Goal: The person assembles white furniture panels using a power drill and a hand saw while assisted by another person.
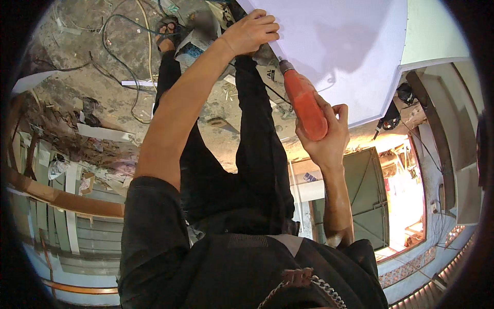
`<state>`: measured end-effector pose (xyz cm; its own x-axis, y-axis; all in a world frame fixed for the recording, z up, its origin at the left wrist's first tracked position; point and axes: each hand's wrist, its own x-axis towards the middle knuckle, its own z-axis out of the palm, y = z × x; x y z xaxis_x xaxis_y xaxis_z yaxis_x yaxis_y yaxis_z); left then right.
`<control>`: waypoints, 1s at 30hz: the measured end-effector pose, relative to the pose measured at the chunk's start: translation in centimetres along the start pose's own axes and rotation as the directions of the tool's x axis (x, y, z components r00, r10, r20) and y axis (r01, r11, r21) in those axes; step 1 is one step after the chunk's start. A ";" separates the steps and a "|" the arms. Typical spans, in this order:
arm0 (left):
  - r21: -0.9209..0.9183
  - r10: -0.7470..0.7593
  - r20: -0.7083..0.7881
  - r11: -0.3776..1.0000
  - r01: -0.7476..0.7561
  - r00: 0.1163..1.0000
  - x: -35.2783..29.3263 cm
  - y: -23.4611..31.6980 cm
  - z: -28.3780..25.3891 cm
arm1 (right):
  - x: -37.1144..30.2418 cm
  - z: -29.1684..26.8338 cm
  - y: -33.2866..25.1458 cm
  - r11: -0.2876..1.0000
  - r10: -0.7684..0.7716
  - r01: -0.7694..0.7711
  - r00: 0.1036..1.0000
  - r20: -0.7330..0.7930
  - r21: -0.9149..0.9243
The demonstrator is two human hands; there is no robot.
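Note:
My right hand [329, 126] is wrapped round the rear of an orange-red power drill [306, 103]. The drill's dark nose and thin bit point up and left, meeting the edge of a large white panel [355, 46]. Further along that edge, my left hand [252, 32] is closed, its fingers curled over the panel's border. Whether those fingers also pinch something small is hidden. Shadows of my head and the drill fall across the panel's face.
Cables [123, 59] loop over the littered floor at upper left. A handsaw [222, 124] lies between my legs. White offcuts [105, 133] and scraps are strewn to the left. On the right, a green metal door [355, 195] stands beside a bright doorway.

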<state>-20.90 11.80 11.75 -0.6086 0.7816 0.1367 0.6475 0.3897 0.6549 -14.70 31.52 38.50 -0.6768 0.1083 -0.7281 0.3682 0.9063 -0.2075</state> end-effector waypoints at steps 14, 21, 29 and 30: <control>0.022 0.004 -0.010 1.000 -0.004 1.000 -0.1 0.1 0.4 | -0.7 1.3 0.8 0.996 -0.032 0.040 0.995 -0.090 0.084; -0.016 -0.005 -0.012 1.000 0.005 1.000 -0.3 0.3 0.5 | -1.6 2.4 1.6 0.993 -0.069 0.084 0.984 -0.166 0.085; 0.023 0.017 0.049 1.000 -0.018 0.999 -0.5 -0.3 0.2 | -1.8 1.7 0.4 0.995 -0.079 0.071 0.988 -0.135 -0.064; 0.031 0.021 0.041 0.999 -0.022 0.999 -0.9 0.0 0.2 | -1.7 1.6 0.4 0.991 -0.113 0.103 0.984 -0.136 -0.081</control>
<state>-20.29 11.23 11.46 -0.5758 0.8088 0.1200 0.6747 0.3870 0.6285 -12.35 30.98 38.63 -0.7945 0.0599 -0.6043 0.2443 0.9425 -0.2279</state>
